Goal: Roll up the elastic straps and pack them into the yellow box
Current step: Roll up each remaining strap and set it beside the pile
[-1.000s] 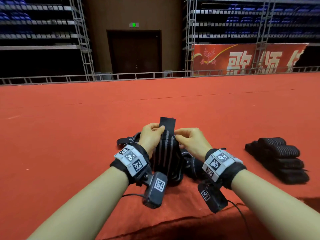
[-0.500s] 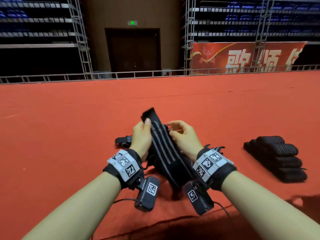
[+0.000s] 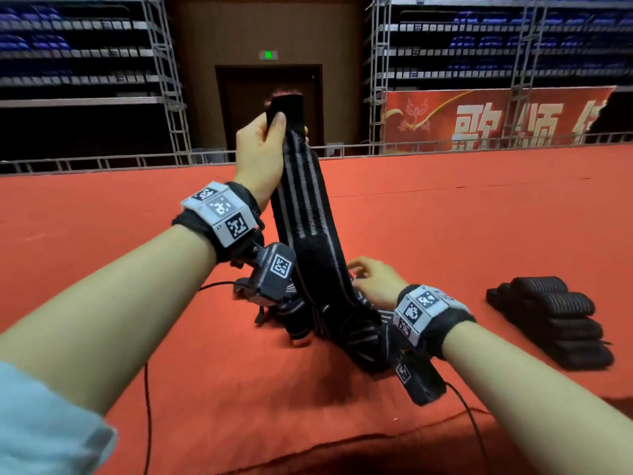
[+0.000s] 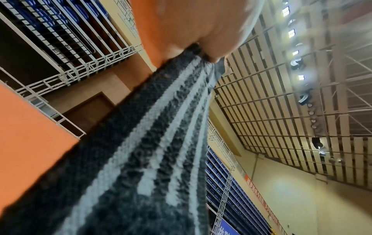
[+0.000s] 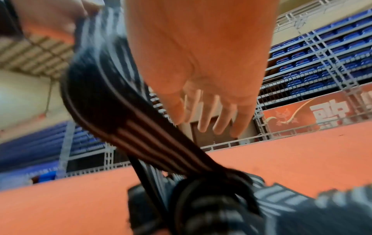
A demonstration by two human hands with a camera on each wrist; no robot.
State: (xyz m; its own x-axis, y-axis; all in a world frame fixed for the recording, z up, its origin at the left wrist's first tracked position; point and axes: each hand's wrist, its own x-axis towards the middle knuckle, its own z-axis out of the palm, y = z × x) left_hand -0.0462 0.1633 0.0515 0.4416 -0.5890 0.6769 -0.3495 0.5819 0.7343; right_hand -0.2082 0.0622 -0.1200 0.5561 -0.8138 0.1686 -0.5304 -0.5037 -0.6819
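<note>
The left hand [image 3: 261, 145] pinched the top end of a striped elastic strap [image 3: 310, 231], raised above the red carpet [image 3: 102, 234]. The right hand [image 3: 375, 282], fingers spread, hovered beside its lower length. Rolled straps [image 3: 555, 323] lay near the carpet's right edge.

Left hand [image 3: 262, 149] now raised high above the red floor, lifted from low over the pile, pinching the plain end of a striped strap [image 3: 310, 231] pulled out long and taut. Right hand [image 3: 375, 281] let go of that strap's top, dropped beside its lower stretch, fingers spread loosely. Loose pile of straps [image 3: 356, 334] dragged closer.
</note>
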